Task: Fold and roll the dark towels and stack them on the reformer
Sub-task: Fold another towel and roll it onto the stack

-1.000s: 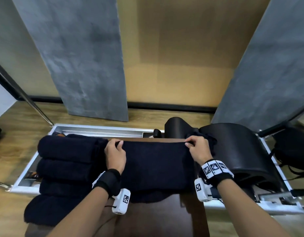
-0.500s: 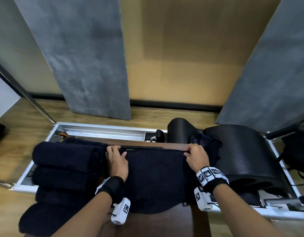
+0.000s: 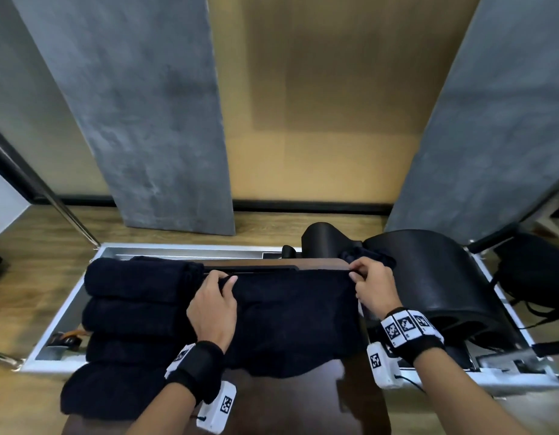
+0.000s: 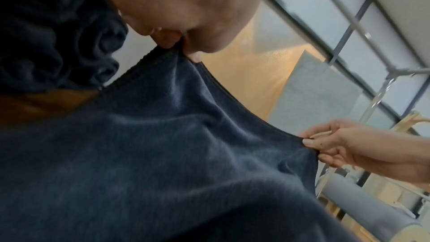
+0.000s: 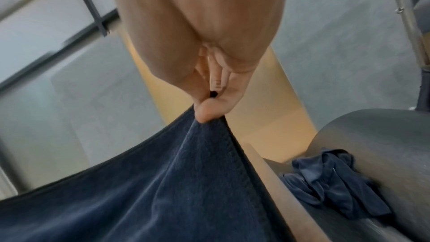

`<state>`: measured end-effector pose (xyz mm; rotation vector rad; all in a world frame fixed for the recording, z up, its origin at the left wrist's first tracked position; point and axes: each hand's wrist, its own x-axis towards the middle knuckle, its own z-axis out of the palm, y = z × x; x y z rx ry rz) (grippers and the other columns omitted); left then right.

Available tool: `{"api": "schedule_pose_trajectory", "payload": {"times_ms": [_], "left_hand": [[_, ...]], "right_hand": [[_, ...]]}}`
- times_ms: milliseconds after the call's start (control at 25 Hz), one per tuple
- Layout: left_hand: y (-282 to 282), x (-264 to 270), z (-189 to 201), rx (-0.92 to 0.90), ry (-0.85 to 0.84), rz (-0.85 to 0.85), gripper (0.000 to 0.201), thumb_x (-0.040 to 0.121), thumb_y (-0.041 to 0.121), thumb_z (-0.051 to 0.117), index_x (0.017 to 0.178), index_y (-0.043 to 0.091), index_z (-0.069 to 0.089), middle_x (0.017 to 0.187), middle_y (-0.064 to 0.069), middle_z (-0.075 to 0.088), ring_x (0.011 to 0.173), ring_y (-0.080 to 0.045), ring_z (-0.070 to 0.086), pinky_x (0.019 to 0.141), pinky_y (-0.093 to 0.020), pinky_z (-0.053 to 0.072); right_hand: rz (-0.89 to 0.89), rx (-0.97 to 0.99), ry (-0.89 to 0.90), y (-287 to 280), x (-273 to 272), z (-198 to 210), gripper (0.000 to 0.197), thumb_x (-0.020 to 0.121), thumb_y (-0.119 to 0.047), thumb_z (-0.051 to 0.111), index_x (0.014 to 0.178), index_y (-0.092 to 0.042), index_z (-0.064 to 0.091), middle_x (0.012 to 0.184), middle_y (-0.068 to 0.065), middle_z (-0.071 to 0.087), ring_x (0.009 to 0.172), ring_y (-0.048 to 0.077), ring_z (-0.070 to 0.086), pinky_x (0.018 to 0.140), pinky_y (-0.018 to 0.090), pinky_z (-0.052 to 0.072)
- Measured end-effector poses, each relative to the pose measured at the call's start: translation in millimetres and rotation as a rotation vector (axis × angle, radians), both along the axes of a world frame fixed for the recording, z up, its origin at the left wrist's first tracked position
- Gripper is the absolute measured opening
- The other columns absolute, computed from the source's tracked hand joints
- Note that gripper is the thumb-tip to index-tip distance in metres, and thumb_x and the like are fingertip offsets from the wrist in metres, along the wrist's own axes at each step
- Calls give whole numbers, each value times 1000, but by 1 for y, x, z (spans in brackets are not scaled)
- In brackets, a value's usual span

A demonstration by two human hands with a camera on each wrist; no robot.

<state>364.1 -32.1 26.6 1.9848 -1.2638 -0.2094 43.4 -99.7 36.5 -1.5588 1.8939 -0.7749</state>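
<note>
We pinched the far edge of the dark towel [image 3: 290,315] at both corners, left hand [image 3: 213,306] and right hand [image 3: 374,290] each closed on the hem, probably to draw it taut for an even fold across the reformer [image 3: 303,403], just beside the rolled towels [image 3: 136,309]. Only the right wrist view showed a crumpled cloth [image 5: 335,179] against the grey barrel [image 5: 384,146].

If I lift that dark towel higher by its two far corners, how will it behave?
Probably floppy: the dark towel already sags between the left hand and right hand. Its plush pile looks grippy, so slipping seems unlikely. It should drape rather than hold shape.
</note>
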Motion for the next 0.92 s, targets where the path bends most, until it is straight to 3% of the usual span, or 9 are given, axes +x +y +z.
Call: {"api": "schedule_pose_trajectory", "payload": {"times_ms": [120, 160, 240, 400, 480, 600, 720, 840, 920], "left_hand": [[25, 16, 29, -86, 42, 3, 13, 99, 41, 70, 93, 32, 63, 70, 16, 59, 74, -26, 68, 65, -35, 42], [34, 22, 39, -110, 80, -12, 14, 98, 41, 72, 91, 34, 62, 66, 17, 59, 70, -21, 68, 64, -35, 44], [50, 35, 59, -186, 227, -74, 17, 95, 38, 77, 86, 34, 63, 62, 14, 66, 55, -11, 69, 62, -33, 48], [71, 60, 98, -332, 484, -197, 16, 89, 26, 85, 82, 30, 71, 70, 2, 73, 43, -27, 69, 45, -23, 46], [80, 67, 116, -367, 519, -223, 16, 89, 25, 86, 82, 26, 71, 68, -6, 71, 42, -29, 68, 40, -20, 44], [93, 77, 139, -411, 569, -266, 14, 90, 22, 85, 85, 21, 72, 69, -11, 73, 49, -30, 71, 38, -23, 47], [103, 80, 155, -469, 543, -346, 15, 94, 11, 79, 87, 23, 73, 75, -3, 75, 63, -26, 77, 45, -25, 55], [113, 75, 162, -538, 520, -399, 35, 100, -2, 66, 89, 30, 72, 81, 7, 73, 76, -17, 78, 59, -25, 62], [118, 75, 164, -552, 517, -407, 40, 102, -5, 62, 89, 31, 73, 81, 10, 71, 79, -12, 75, 63, -27, 64]], "right_hand": [[-38, -93, -141, 28, -10, 37, 13, 96, 1, 69, 102, -7, 77, 70, 3, 71, 48, 12, 66, 50, 21, 55], [-38, -116, -166, 38, -12, 51, 11, 95, 2, 69, 99, -5, 77, 65, 5, 70, 47, 11, 66, 50, 20, 54], [-15, -136, -237, 59, -14, 80, 6, 94, 3, 70, 97, 1, 75, 65, 11, 70, 51, 18, 69, 54, 28, 59], [-18, -240, -478, 99, -5, 124, 2, 100, 2, 63, 99, 1, 65, 79, 19, 67, 59, 37, 75, 56, 40, 64], [15, -246, -497, 120, 2, 140, 1, 101, 0, 63, 101, 0, 63, 75, 24, 67, 55, 41, 73, 49, 38, 61], [-22, -358, -563, 142, 2, 159, 3, 97, 0, 68, 95, -1, 67, 65, 21, 67, 52, 37, 72, 46, 30, 57], [-44, -453, -632, 158, -1, 174, 3, 96, 1, 69, 94, -1, 68, 69, 19, 71, 60, 34, 76, 54, 29, 60], [-4, -494, -670, 172, 0, 183, 12, 97, 6, 65, 91, -3, 70, 92, 23, 75, 83, 32, 79, 78, 33, 64], [21, -500, -679, 180, 0, 189, 14, 96, 7, 66, 92, -5, 71, 99, 20, 77, 90, 29, 79, 85, 34, 64]]}}
